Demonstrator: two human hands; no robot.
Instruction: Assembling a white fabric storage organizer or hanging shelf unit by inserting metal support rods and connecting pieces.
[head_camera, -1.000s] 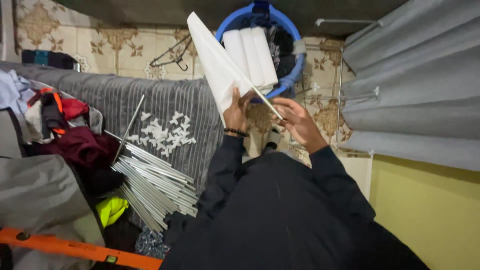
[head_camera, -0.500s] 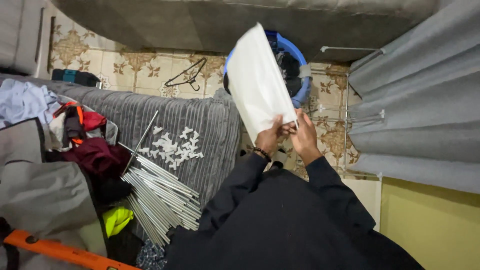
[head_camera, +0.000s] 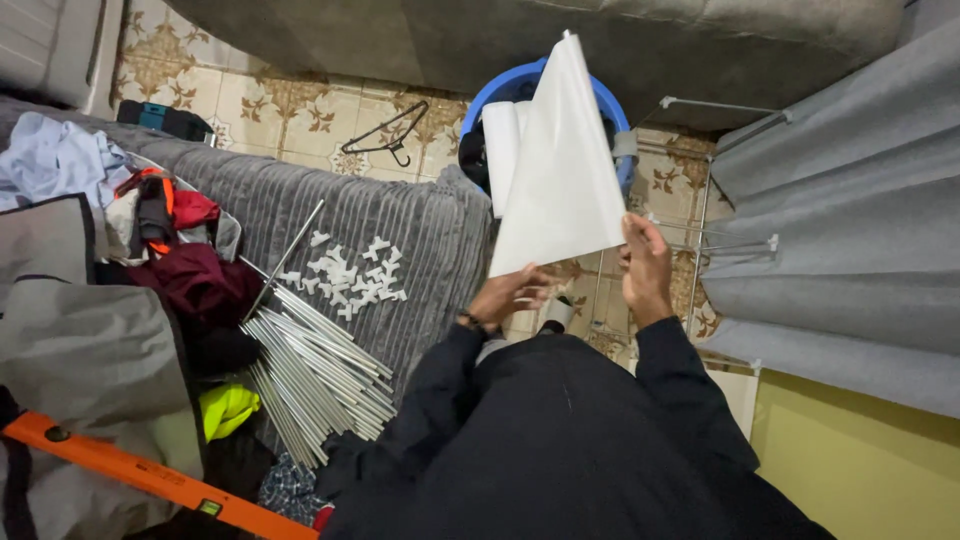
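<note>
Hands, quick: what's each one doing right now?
Left hand: closed on the lower edge of the white sheet.
Right hand: gripping the same sheet's lower right corner.

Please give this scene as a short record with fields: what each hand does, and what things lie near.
left hand: left hand holds the lower edge of the white sheet
right hand: right hand grips the sheet's lower right corner
behind sheet: blue basket
on grey cover: white plastic connectors, metal rods
floor: black hanger
lower left: orange level
</note>
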